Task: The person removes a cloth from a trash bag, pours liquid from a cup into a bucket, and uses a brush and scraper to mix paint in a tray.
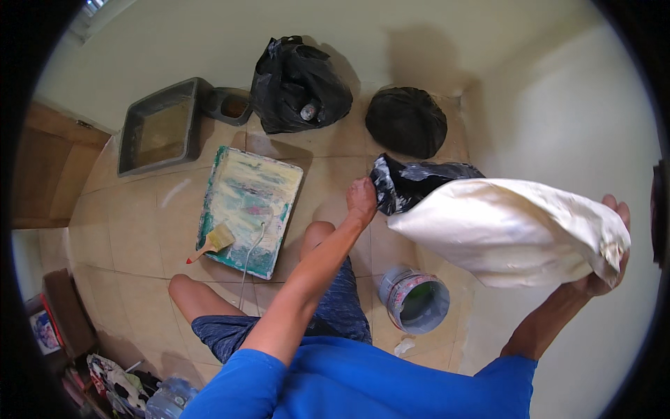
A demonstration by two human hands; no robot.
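My left hand [361, 200] is closed on the edge of a black plastic bag [412, 183] with whitish smears. A large, pale white sack [499, 230] lies tilted in the air beside that bag, its near-left end touching or overlapping the black plastic. My right hand [606, 279] grips the sack's gathered far-right end, with fingers showing behind it. Whether the sack's mouth opens into the black bag is hidden. Below the sack on the floor stands a paint bucket [426, 307] with a little greenish stuff inside.
A paint-smeared tray [255, 195] holds a brush [218, 239] and a wire roller frame [258, 241]. Along the wall sit a grey litter-type pan [192, 140], a double bowl [234, 110], a full black bag [296, 87] and a dark round bundle [406, 122]. Walls close in at right.
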